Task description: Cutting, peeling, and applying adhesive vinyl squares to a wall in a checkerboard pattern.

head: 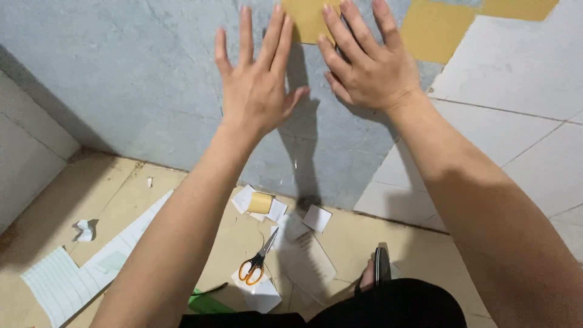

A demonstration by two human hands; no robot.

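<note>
Matt grey wall (pixel 139 73); smooth mustard sheet (pixel 306 18); scissors (pixel 258 262) orange plastic handles.

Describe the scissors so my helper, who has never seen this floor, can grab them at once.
Start at the grey wall where the left hand and right hand press flat, then look down to the tan floor at its foot. Among the white paper scraps lie the scissors, the only thing there with orange handles.

No packages, signs or screens, only blank yellow sticker squares (pixel 432 29) on wall
</note>
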